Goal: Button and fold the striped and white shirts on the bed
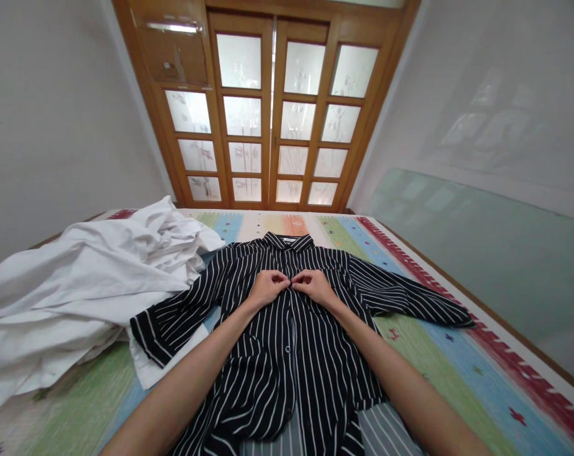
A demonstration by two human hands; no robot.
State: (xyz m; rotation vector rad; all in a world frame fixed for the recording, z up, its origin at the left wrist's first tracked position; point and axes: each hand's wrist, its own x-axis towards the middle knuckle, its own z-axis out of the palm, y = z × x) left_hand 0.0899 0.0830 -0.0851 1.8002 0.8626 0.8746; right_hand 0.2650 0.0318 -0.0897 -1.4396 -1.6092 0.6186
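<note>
Left side: a rumpled heap of white cloth (92, 266) takes up this side of the multicoloured striped cover (467, 373), leaving little room by the pale wall (44, 114).
Left sleeve: lies out towards that heap, its cuff resting over a white fabric corner; here's the crowded spot.
Shirt: a black collared shirt with thin white stripes (315, 354), face up, mid-cover, collar towards the far edge, a strip of cover showing beyond it; below the hands the front parts, and a small round button (287, 349) shows.
Left hand (269, 287): fingertips pinched on the shirt's front, high up.
Doors: wood-framed, frosted-glass doors (269, 171) stand past the far edge.
Right hand (313, 286): pinching too, fingertips right beside the left's; what sits between them, can't tell.
Right sleeve: stretched outward, its tip at the red border; patterned cover shows below it.
Right edge: brown trim, then a pale green panel (481, 234) along the wall.
</note>
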